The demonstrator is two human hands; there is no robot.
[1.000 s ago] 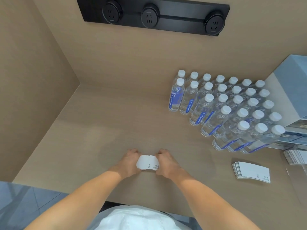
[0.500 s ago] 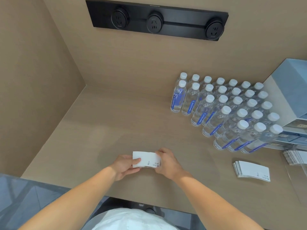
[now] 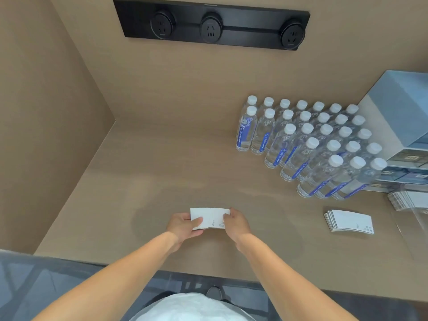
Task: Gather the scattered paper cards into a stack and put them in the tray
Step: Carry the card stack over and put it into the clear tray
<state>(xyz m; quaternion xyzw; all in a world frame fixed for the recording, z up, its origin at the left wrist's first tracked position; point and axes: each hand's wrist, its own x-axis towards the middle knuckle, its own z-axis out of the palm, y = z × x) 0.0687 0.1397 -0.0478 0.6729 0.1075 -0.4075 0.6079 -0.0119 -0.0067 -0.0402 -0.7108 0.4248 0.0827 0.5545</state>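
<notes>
A small squared-up stack of white paper cards (image 3: pixel 209 218) is being pinched at its ends above the tan wooden counter (image 3: pixel 162 158) by the left hand (image 3: pixel 185 225) and right hand (image 3: pixel 236 222), while another white card pile (image 3: pixel 349 221) is lying unplaced to the right, and the tray is judged not clearly visible.

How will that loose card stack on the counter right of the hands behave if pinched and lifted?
The card stack is fanned at its left edge, so the cards probably slide over each other and could splay unless squared first. The cards look thin, likely light and a bit bendy. It lies flat on the counter, so getting a finger underneath may be awkward.
</notes>
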